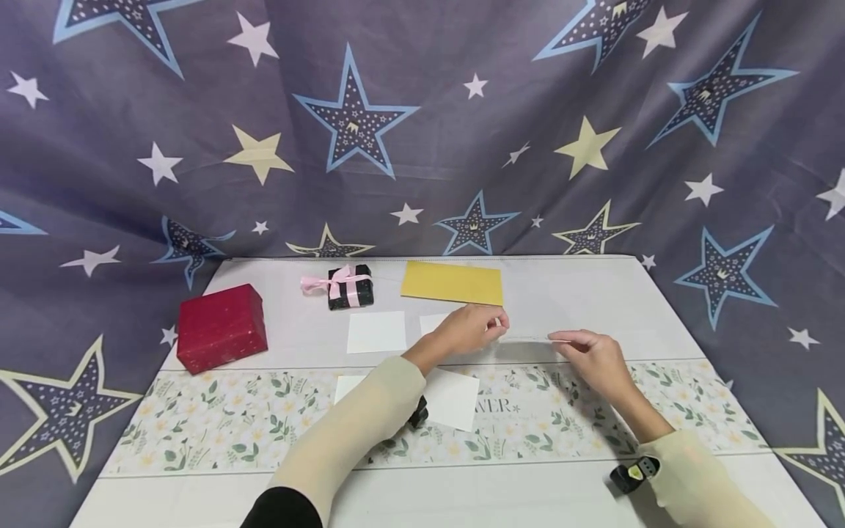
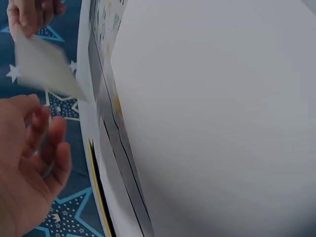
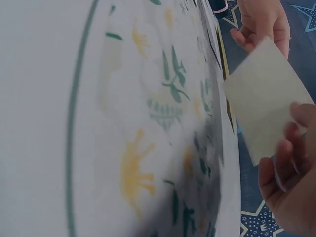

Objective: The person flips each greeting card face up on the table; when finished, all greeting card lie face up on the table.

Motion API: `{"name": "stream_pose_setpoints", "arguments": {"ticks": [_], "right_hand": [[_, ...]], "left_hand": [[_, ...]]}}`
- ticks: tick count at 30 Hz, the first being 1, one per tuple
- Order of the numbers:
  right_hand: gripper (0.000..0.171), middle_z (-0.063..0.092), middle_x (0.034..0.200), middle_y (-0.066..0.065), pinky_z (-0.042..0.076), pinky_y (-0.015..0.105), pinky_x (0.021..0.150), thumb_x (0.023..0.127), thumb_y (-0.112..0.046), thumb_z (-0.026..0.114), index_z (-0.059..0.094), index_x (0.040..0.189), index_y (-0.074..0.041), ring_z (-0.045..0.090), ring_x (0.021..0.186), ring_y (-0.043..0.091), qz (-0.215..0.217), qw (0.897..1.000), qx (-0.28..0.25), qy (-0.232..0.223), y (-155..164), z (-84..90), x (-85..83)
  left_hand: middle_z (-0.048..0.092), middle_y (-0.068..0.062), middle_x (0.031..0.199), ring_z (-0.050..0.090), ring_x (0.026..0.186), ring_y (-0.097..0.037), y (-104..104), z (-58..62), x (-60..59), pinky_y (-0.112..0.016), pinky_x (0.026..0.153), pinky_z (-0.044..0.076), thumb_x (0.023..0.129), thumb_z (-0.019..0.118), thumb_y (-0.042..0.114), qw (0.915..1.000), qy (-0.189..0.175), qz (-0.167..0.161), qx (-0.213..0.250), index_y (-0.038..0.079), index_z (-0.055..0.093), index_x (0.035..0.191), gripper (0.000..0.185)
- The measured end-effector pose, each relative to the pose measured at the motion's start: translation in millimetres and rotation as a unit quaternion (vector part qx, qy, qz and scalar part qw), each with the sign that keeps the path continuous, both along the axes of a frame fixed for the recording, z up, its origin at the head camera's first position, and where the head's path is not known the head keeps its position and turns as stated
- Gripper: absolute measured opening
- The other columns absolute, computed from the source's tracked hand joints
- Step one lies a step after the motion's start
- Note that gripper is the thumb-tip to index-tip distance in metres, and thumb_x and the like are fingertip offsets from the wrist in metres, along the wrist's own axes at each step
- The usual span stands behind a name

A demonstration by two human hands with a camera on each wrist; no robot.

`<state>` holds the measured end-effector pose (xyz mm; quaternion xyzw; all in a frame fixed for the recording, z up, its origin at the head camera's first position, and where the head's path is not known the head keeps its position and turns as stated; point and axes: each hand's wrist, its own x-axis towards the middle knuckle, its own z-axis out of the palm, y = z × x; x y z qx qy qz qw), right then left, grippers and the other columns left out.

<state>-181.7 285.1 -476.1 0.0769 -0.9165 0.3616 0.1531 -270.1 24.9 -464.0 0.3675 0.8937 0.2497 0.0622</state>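
Observation:
A thin square white card [image 3: 266, 94] is raised above the table between my two hands. In the right wrist view my right hand [image 3: 291, 173] pinches it near one edge, thumb on the near face and fingers curled behind. The head view shows that card almost edge-on, reaching leftward from the right hand [image 1: 590, 358]. My left hand [image 1: 467, 328] hovers near the card's far side. Seen in the left wrist view, my left hand [image 2: 29, 163] has loosely bent fingers around nothing, and the card [image 2: 47, 66] hangs from the right hand [image 2: 32, 15] beyond it.
Several white cards [image 1: 376, 332] lie on the table [image 1: 218, 499], some partly under my left arm. A yellow rectangular flat piece [image 1: 452, 282] lies at the back. Beside it is a black gift box [image 1: 342, 293] with pink ribbon; a red box [image 1: 221, 328] stands left.

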Motion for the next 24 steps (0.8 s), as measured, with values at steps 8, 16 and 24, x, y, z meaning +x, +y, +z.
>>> {"name": "stream_pose_setpoints", "arguments": {"ticks": [8, 16, 24], "right_hand": [[0.023, 0.077, 0.112, 0.01, 0.052, 0.009, 0.073, 0.089, -0.008, 0.077, 0.079, 0.112, -0.012, 0.056, 0.087, -0.017, 0.006, 0.999, -0.027, 0.022, -5.4, -0.7, -1.4], [0.03, 0.071, 0.124, 0.015, 0.056, 0.021, 0.08, 0.097, -0.016, 0.069, 0.072, 0.126, -0.008, 0.06, 0.099, -0.003, 0.064, 0.995, -0.049, -0.051, -0.2, 5.5, -2.2], [0.047, 0.064, 0.085, 0.006, 0.045, 0.024, 0.058, 0.099, -0.018, 0.066, 0.057, 0.143, -0.008, 0.051, 0.065, 0.008, 0.041, 0.995, 0.009, -0.087, 9.3, -2.9, -22.0]], "left_hand": [[0.074, 0.002, 0.107, 0.068, 0.079, -0.007, -0.2, 1.3, 3.8, -0.023, 0.075, 0.053, 0.106, 0.054, 0.034, 0.9946, -0.095, 0.019, 0.037, 0.024, 0.063, 0.13, 0.027], [0.071, -0.001, 0.106, 0.063, 0.079, -0.007, -2.5, 2.0, 1.9, -0.021, 0.074, 0.051, 0.101, 0.065, 0.023, 0.9962, -0.056, 0.017, 0.064, 0.019, 0.061, 0.134, 0.034], [0.07, 0.004, 0.101, 0.059, 0.071, -0.003, 6.0, -2.1, -0.3, -0.019, 0.071, 0.048, 0.099, 0.067, 0.023, 0.9987, -0.049, 0.008, 0.013, 0.018, 0.055, 0.144, 0.046]]}}
